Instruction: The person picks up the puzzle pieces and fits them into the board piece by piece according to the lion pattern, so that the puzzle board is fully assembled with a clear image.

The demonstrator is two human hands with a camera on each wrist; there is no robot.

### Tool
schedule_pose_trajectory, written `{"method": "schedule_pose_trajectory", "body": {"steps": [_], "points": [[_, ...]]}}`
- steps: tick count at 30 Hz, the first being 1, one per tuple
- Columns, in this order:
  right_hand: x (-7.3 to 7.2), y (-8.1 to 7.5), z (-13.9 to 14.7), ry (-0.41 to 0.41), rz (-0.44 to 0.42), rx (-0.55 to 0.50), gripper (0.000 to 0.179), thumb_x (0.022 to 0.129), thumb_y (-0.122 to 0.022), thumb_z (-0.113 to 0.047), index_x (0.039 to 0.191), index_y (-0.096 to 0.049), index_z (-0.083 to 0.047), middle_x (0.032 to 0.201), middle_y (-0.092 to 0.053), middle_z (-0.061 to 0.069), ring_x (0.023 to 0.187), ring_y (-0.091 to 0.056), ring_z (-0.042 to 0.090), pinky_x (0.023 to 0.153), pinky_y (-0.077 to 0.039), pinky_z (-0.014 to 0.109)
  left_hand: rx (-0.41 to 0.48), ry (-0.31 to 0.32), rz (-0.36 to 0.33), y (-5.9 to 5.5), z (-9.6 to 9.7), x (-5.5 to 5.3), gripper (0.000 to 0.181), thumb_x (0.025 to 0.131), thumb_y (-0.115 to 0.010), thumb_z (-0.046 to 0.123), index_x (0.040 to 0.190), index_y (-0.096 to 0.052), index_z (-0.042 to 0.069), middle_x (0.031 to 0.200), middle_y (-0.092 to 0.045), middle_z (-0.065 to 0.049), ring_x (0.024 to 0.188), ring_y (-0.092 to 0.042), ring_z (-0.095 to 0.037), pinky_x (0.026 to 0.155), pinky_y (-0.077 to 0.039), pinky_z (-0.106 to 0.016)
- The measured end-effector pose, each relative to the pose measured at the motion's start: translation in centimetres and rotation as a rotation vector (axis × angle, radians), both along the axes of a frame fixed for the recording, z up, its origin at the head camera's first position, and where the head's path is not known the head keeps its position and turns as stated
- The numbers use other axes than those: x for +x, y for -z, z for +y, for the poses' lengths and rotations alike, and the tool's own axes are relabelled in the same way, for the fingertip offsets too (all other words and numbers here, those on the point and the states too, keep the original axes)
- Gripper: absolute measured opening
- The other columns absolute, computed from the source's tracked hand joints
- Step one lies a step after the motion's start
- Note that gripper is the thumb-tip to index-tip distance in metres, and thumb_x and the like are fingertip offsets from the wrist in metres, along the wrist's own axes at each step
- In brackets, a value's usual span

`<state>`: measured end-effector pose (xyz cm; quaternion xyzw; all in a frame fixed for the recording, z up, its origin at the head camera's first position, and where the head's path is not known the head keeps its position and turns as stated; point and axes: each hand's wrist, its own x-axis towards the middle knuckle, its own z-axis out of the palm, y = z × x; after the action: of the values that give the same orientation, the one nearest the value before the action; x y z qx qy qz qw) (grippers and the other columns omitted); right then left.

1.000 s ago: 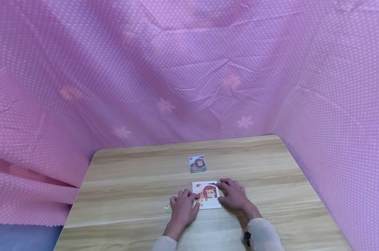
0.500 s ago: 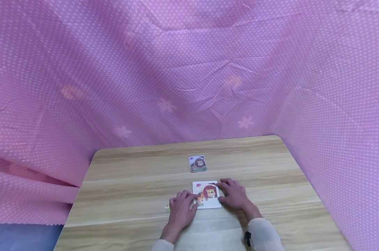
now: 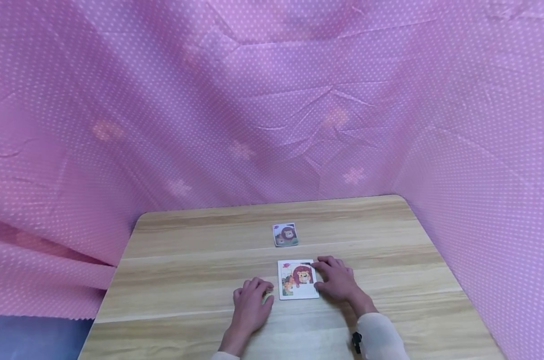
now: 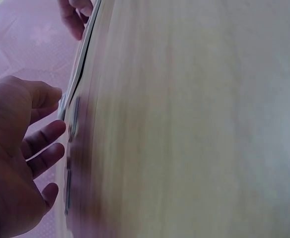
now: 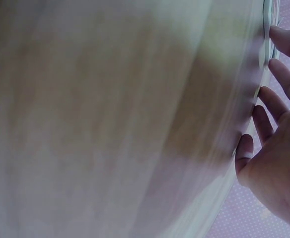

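Observation:
A white-framed jigsaw board (image 3: 305, 291) with a lion picture lies on the table; its lower right part shows plain white. My right hand (image 3: 337, 280) rests beside it, thumb and index fingertips touching the board's right edge. My left hand (image 3: 248, 306) is just left of the board, thumb and index finger parted over a greenish puzzle piece (image 3: 267, 295). Thin loose pieces (image 4: 75, 115) lie on the tabletop by the left fingertips in the left wrist view; from the head, most of them are hidden under that hand.
A small card (image 3: 285, 235) with a similar lion picture lies farther back on the wood-grain table (image 3: 186, 260). Pink dotted cloth (image 3: 272, 125) hangs behind the table and along both sides.
My left hand has drawn back leftward from the board's left edge and now hovers over the loose pieces, covering them. The right hand stays at the board's right edge.

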<state>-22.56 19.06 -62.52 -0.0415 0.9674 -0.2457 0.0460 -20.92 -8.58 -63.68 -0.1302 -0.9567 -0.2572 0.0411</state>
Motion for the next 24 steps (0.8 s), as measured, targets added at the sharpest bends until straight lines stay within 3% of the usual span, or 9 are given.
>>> {"method": "schedule_pose_trajectory", "body": {"steps": [14,24], "points": [[0.1,-0.1,-0.1,-0.011,0.005,-0.001,0.056,0.077,-0.076,-0.035,0.130,-0.059,-0.029,0.145,-0.045,0.001,0.132,-0.039,0.029,0.094,-0.033,0.052,0.027,-0.075,0.046,0.0,-2.4,0.5,0.022,0.083,-0.072,0.035,0.103,-0.070,0.028,0.105,-0.060,0.010,0.102,-0.048,-0.014,0.093,-0.032,-0.050],[0.0,-0.1,0.1,-0.013,-0.003,-0.008,0.055,0.078,-0.076,-0.035,0.130,-0.059,-0.031,0.146,-0.044,-0.001,0.133,-0.038,0.028,0.096,-0.032,0.053,-0.022,-0.112,-0.026,-0.2,-4.3,0.5,0.034,0.080,-0.072,0.036,0.111,-0.067,0.024,0.114,-0.057,0.003,0.110,-0.044,-0.020,0.093,-0.029,-0.054]]}}
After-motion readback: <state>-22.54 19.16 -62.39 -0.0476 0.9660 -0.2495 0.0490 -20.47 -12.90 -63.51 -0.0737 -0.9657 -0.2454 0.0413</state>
